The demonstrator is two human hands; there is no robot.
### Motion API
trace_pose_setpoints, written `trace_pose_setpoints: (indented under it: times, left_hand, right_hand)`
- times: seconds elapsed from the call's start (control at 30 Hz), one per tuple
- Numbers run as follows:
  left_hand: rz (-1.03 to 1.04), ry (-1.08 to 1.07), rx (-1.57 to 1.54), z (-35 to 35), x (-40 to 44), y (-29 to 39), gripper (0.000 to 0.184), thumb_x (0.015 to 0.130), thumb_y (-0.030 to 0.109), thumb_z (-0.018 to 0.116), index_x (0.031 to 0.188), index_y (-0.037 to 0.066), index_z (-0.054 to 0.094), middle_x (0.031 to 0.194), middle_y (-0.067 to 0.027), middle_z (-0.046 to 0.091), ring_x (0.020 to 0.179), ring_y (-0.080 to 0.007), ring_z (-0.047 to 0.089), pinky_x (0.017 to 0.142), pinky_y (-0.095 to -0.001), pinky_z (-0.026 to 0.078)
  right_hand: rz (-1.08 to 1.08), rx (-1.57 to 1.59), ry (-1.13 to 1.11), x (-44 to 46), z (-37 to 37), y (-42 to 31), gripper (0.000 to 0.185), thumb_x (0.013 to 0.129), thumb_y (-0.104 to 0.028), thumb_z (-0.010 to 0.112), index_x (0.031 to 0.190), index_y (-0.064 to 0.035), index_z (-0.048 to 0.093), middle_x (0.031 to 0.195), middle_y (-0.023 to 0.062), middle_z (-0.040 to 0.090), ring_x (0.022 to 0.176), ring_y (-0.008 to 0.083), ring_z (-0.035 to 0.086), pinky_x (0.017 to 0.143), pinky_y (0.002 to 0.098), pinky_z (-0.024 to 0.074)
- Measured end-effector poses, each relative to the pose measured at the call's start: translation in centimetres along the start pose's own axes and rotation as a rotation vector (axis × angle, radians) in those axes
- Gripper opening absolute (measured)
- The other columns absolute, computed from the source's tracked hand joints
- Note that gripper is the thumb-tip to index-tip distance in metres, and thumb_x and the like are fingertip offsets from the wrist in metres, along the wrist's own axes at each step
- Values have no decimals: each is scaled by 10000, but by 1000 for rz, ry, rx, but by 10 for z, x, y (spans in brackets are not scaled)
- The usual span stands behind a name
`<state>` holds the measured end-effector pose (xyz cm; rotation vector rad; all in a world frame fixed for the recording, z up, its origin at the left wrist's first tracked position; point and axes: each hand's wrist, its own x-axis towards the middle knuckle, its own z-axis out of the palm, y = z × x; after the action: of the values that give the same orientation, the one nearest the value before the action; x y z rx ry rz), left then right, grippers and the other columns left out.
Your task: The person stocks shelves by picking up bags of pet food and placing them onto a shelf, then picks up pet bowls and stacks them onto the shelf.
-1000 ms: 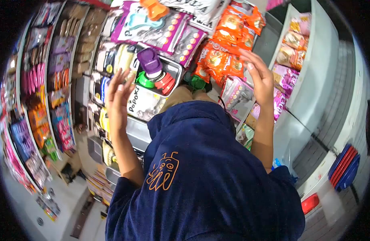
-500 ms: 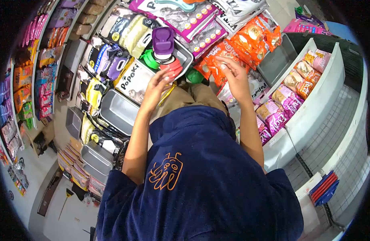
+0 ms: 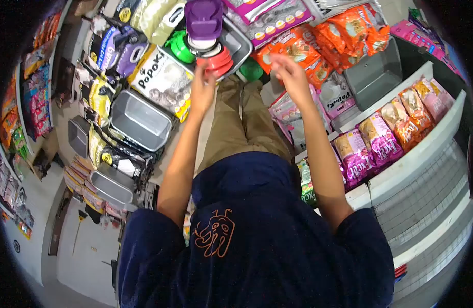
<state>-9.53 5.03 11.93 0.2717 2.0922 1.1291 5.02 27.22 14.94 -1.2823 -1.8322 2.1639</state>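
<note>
My left hand [image 3: 202, 91] is raised at the lower edge of a stack of red bowls [image 3: 217, 62]; its fingers look slightly apart, and whether they touch the bowls is unclear. Around the red stack are green bowls [image 3: 182, 47], white bowls [image 3: 203, 45] and purple bowls [image 3: 203, 19], clustered on a grey tray [image 3: 237, 43]. My right hand [image 3: 292, 77] hovers before the orange bags [image 3: 298, 43], fingers partly bent and holding nothing visible. Between the hands, farther off, sits a dark green bowl [image 3: 252, 70].
Grey trays [image 3: 141, 120] stand at left, with another grey tray [image 3: 372, 69] at right. Popoki litter bags [image 3: 162, 84] lie beside the bowls. A white shelf [image 3: 401, 164] on the right holds several pink and orange food bags [image 3: 383, 136]. Stocked shelves [image 3: 39, 87] line the far left.
My view has shifted, showing more of my legs. My left hand has come up against the view of the red bowls; my right hand's fingers have bent more.
</note>
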Motion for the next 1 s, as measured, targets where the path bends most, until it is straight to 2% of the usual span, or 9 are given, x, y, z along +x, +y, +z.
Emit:
trace_pose_setpoints:
  times: [0.17, 0.3, 0.4, 0.63, 0.67, 0.77, 0.8, 0.87, 1.0]
  left_hand:
    - [313, 427, 364, -10, 136, -57, 430, 866, 99, 573, 1270, -21, 488, 1227, -207, 543, 1124, -253, 538, 962, -343, 436]
    - [318, 381, 368, -17, 225, -110, 629, 810, 62, 619, 1381, -54, 382, 1311, -295, 494, 1210, -424, 489, 1049, -410, 373]
    - [290, 270, 199, -16, 227, -91, 633, 778, 12, 607, 1372, -41, 397, 1302, -287, 507, 1220, -408, 489, 1047, -411, 377]
    - [140, 248, -297, -18, 194, -79, 478, 866, 37, 520, 1333, -10, 428, 1266, -191, 547, 1178, -278, 530, 1020, -363, 395]
    - [113, 258, -394, -21, 183, -71, 446, 882, 48, 501, 1320, -7, 444, 1261, -182, 551, 1170, -267, 534, 1014, -364, 401]
    - [124, 197, -820, -41, 130, -28, 283, 950, 234, 488, 1118, 17, 561, 1193, -143, 595, 1189, -251, 515, 1006, -424, 395]
    - [133, 238, -702, -47, 108, -9, 226, 967, 255, 441, 977, 68, 567, 1166, -100, 607, 1190, -235, 518, 1011, -453, 376]
    - [-38, 260, -1092, -55, 67, 27, 157, 948, 255, 521, 941, 101, 555, 1074, -48, 606, 1205, -244, 512, 1002, -498, 349]
    - [-59, 352, -862, -63, 6, 66, 507, 813, -50, 613, 1265, 65, 414, 1291, -164, 455, 1173, -252, 512, 888, -354, 490]
  right_hand:
    - [46, 50, -169, 121, 76, 45, 423, 922, -216, 608, 1288, -14, 539, 1262, 89, 600, 1052, 166, 613, 851, 289, 502]
    - [-79, -55, -135, 204, 130, 84, 509, 913, -158, 558, 1373, 25, 442, 1414, 188, 453, 1262, 272, 464, 1016, 345, 380]
    - [-122, -42, -79, 229, 152, 94, 584, 883, -84, 574, 1409, 67, 369, 1437, 199, 436, 1321, 273, 421, 1075, 312, 334]
    - [296, 221, -51, 198, 145, 61, 749, 912, -142, 575, 1529, -123, 153, 1532, 137, 307, 1326, 269, 412, 1067, 412, 347]
    - [154, 228, -46, 189, 139, 65, 582, 945, -287, 530, 1420, 1, 358, 1427, 182, 418, 1224, 310, 503, 884, 398, 523]
    - [174, 468, -66, 138, 123, 25, 636, 959, -289, 432, 1464, 21, 201, 1525, 193, 191, 1348, 380, 341, 990, 521, 460]
    - [197, 614, -83, 120, 115, 12, 497, 943, -220, 377, 1422, -95, 328, 1433, 115, 380, 1359, 309, 340, 969, 555, 462]
    - [137, 693, -282, 64, 95, -35, 581, 873, -146, 395, 1443, -59, 319, 1449, 121, 377, 1372, 253, 337, 1087, 504, 328]
    - [140, 786, -626, -8, 57, -67, 566, 917, -193, 385, 1451, -16, 331, 1536, 113, 293, 1382, 225, 317, 1113, 380, 280]
